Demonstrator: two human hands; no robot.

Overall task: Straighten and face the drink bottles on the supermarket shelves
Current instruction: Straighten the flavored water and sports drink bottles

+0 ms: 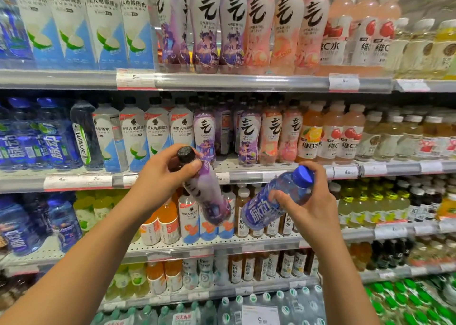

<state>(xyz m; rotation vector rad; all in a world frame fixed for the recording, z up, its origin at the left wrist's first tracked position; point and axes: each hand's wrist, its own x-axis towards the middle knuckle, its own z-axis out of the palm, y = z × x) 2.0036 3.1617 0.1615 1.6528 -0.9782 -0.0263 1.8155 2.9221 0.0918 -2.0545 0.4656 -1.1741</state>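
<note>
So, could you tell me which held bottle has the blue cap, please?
The blue bottle in the right hand; the left hand holds a black-capped purple bottle.

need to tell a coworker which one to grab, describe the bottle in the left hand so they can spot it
Start at the second shelf from the top, by its gap among purple bottles. In front, the left hand grips a tilted purple bottle near its black cap. The neighbouring bottle in the right hand is blue with a blue cap.

Glossy plastic bottles (pixel 276 206); smooth metal shelves (pixel 222 82)
</note>
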